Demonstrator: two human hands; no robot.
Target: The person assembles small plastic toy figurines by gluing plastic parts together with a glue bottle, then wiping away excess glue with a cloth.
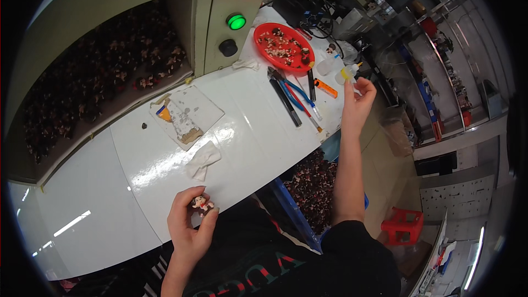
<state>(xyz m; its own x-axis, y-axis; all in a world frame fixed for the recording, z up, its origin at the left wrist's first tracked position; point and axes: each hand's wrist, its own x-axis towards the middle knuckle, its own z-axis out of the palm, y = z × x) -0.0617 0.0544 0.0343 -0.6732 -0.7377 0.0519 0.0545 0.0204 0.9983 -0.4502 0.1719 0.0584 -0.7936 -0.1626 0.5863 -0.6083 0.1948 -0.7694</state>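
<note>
Near the table's front edge, my left hand (190,223) is closed round a small figurine (202,204) with dark brown hair, a pale face and a bit of red. My right hand (360,99) reaches to the right end of the table, thumb and fingers apart and partly curled. Its fingertips are right at a small squeeze bottle (345,75) with a yellow band and tip; whether they touch it I cannot make out. Another clear bottle (326,66) stands beside that one. A crumpled white tissue (204,160) lies beyond my left hand.
Pliers (291,92), a brush (313,119), an orange-handled tool (326,88) and black rods lie by a red tray (283,49) of small parts. Farther left is a stained board (184,118). A machine opening (110,71) holds many figurines. A blue crate (300,214) stands below the table edge.
</note>
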